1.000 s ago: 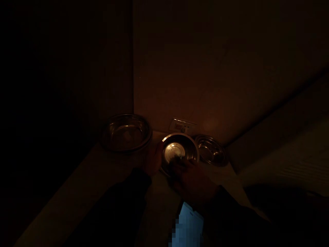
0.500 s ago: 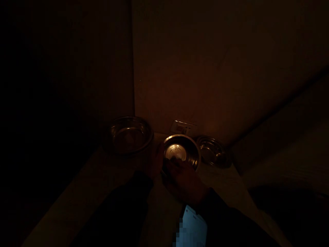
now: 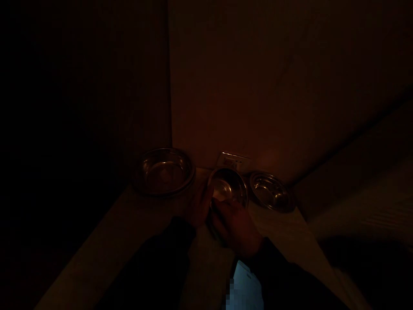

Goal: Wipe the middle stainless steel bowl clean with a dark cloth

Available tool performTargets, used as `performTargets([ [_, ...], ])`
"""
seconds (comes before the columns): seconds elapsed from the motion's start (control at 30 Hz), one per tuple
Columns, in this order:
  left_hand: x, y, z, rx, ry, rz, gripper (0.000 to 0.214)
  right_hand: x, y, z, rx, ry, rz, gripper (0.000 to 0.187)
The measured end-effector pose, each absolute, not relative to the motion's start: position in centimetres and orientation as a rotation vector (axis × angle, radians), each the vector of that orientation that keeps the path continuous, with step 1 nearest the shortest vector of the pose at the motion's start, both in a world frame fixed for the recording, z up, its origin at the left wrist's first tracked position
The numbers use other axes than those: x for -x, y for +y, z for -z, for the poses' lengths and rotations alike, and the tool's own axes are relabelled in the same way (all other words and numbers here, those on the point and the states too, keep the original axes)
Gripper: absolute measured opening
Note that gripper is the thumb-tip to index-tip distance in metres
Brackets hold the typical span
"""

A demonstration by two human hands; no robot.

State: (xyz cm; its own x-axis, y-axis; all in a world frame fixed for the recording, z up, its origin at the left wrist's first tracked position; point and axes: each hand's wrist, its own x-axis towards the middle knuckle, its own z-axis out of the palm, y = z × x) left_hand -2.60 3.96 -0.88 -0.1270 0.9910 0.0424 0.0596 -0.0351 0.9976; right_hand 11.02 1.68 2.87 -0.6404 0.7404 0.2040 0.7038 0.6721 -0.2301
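Note:
The scene is very dark. A small steel bowl is tilted up on its edge on a pale counter. My left hand is wrapped round the bowl's left rim. My right hand covers the bowl's near side, with the fingers inside it; whether they hold anything is hidden. Both arms wear dark sleeves.
A larger steel bowl sits to the left in the corner. A shallow steel dish lies to the right. A wall socket plate is behind the bowls. A lit phone screen glows near the bottom edge.
The small bowl has tipped further onto its edge and shows a narrower face. My right hand has moved slightly left and deeper over it. The view has shifted a little.

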Motion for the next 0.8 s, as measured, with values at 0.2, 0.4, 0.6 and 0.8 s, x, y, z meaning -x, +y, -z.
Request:
performTargets([
  [0.2, 2.5, 4.4, 1.2, -1.178, 1.337, -1.373, 0.046, -12.4, 2.0, -3.7, 1.208, -2.532, -0.113, 0.029],
  [0.4, 2.6, 4.4, 1.4, -1.181, 1.354, -1.339, 0.047, -15.7, 3.0, -4.7, 1.617, -2.286, 0.025, 0.037],
  [0.6, 2.5, 4.1, 1.0, -1.194, 1.389, -1.343, 0.045, -16.8, 3.0, -5.1, 1.632, -2.244, -0.105, 0.032],
  [0.8, 2.5, 4.1, 0.7, -1.214, 1.365, -1.347, 0.045, -17.2, 3.5, -4.0, 1.484, -2.299, 0.074, 0.034],
])
